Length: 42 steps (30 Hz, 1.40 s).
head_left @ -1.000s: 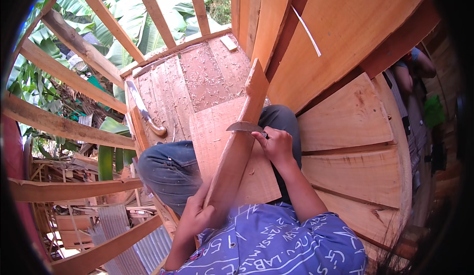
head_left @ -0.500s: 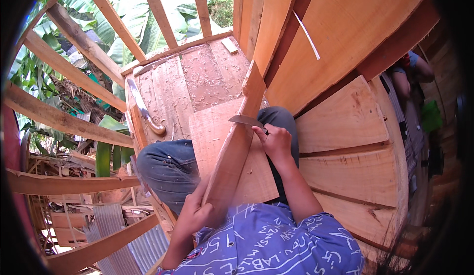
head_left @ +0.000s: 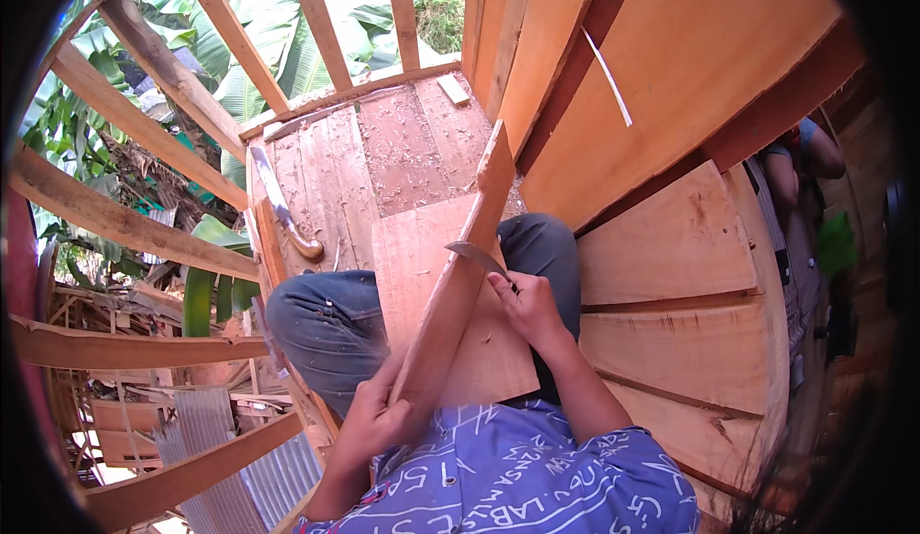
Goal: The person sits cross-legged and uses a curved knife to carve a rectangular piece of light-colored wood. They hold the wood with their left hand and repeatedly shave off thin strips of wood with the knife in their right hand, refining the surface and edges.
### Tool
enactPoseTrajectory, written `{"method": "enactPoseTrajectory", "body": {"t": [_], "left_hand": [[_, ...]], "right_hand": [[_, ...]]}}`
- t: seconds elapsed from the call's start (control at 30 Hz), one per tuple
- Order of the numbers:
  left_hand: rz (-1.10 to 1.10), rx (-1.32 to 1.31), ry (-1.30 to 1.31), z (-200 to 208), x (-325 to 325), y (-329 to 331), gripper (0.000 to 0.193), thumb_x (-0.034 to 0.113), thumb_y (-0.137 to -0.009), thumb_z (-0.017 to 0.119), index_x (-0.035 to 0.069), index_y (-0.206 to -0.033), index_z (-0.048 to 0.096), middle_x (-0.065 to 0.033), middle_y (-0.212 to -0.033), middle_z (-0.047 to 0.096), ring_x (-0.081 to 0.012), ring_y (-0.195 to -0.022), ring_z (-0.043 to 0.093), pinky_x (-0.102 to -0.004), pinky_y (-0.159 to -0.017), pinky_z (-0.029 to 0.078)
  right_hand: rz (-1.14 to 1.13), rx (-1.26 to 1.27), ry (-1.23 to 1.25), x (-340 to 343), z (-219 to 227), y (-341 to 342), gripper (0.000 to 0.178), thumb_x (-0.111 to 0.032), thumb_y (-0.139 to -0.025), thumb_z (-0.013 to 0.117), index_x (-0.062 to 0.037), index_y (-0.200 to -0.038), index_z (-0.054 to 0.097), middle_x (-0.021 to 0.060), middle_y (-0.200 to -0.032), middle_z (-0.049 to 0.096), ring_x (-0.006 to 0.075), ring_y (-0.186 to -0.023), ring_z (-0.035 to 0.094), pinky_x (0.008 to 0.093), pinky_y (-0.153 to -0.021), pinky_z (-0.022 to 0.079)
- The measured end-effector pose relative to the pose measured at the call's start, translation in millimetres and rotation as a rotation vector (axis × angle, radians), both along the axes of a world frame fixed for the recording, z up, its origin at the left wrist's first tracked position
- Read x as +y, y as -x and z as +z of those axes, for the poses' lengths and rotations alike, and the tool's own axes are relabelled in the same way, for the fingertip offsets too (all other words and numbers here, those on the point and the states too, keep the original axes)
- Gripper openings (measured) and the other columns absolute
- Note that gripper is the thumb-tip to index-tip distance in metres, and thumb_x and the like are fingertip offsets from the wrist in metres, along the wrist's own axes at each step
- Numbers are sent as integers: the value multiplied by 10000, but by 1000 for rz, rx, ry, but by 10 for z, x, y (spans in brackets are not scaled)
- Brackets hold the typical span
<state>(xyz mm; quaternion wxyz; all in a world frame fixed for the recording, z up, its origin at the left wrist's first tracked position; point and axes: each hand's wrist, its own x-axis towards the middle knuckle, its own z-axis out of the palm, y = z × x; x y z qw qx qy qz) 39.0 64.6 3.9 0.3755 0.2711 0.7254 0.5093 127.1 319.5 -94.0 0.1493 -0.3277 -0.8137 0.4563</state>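
My right hand (head_left: 532, 306) is wrapped round the handle of a knife (head_left: 476, 254) with a slightly curved blade. That blade lies across the long upper edge of a wooden board (head_left: 470, 285), which stands on edge and slants away from me. My left hand (head_left: 383, 409) grips the board's near end, close to my body. Beneath it, a wider flat board (head_left: 412, 247) rests across my lap between my knees. A few small shavings lie on the flat board.
A handsaw (head_left: 278, 204) with a wooden handle lies at the left on the plank floor (head_left: 335, 160), among scattered shavings. A small wood block (head_left: 453, 90) is near the far edge. Slatted railing (head_left: 134, 237) borders the left; plank walls (head_left: 671, 227) stand at the right, a person (head_left: 810, 151) beyond.
My right hand and the knife have moved a little toward me along the board's edge. My left hand keeps its hold. The whole view has shifted slightly.
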Motion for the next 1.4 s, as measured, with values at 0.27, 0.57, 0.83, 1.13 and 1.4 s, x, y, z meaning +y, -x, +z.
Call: {"method": "enactPoseTrajectory", "body": {"t": [0.27,0.57,0.83,1.13,1.4], "left_hand": [[-32,-95,37,-18,-5,15,798,112,-680,502,-27,-1458,390,-160,-1301,592,-210,-1255,519,-329,-1070,363],[-27,26,68,54,67,-66,735,41,-729,447,14,-1461,392,-280,-1175,625,-320,-1141,635,-324,-983,438],[-20,40,78,60,33,-82,741,45,-731,442,30,-1469,380,-291,-1184,619,-368,-1153,628,-336,-981,445],[-3,-74,125,99,11,-57,811,85,-675,478,6,-1475,370,-208,-1303,588,-267,-1261,542,-338,-1072,366],[24,1,45,12,-96,-71,711,57,-752,461,13,-1458,394,-261,-1254,602,-323,-1214,593,-347,-1025,418]], "right_hand": [[46,-78,-169,-65,121,154,680,-617,-885,594,23,-658,624,248,-618,601,428,-661,650,484,-588,509],[-45,-181,-313,311,-44,311,768,-725,-858,522,2,-626,608,245,-643,620,435,-685,651,499,-604,516],[-93,-263,-299,441,-40,450,794,-739,-865,493,16,-686,662,255,-684,641,438,-720,658,503,-636,521],[-144,-288,-377,472,-72,518,808,-742,-862,490,30,-761,707,268,-714,654,431,-740,671,500,-661,534],[-78,-266,-324,548,0,558,756,-669,-916,486,30,-684,654,275,-676,605,455,-699,629,493,-614,486]]}}
